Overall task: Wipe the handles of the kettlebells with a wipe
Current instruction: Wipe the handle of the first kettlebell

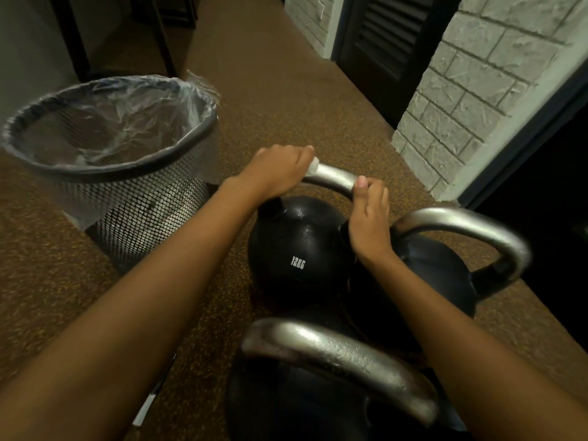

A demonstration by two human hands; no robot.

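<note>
Gripping the shiny handle (334,178) of the black kettlebell marked 12KG (296,256), the left hand (280,170) sits on the handle's left end, at about twelve o'clock from the round black ball. Its fingers are curled tight over the bar, and a white wipe (313,165) is squeezed under them. A small bit of the wipe pokes out at the three o'clock side of the hand and touches the metal.

The right hand (370,218) holds the other end of the same handle, at about two o'clock from the ball. Its fingers are wrapped round the bend where the bar goes down. Its thumb lies on the bar and points up toward twelve o'clock. The two hands are near each other, with a bare piece of handle between them.

A second kettlebell (439,268) stands close against the first one, at three o'clock from it, with a big silver handle on top. A third kettlebell (286,402) stands at six o'clock, nearest the camera.

A wire bin (133,198) with a clear plastic bag (127,122) inside stands at ten o'clock. All of these stand on a brown speckled floor (63,281). A grey brick wall (477,106) is at two o'clock, and a dark slatted door (391,43) is at one o'clock.
</note>
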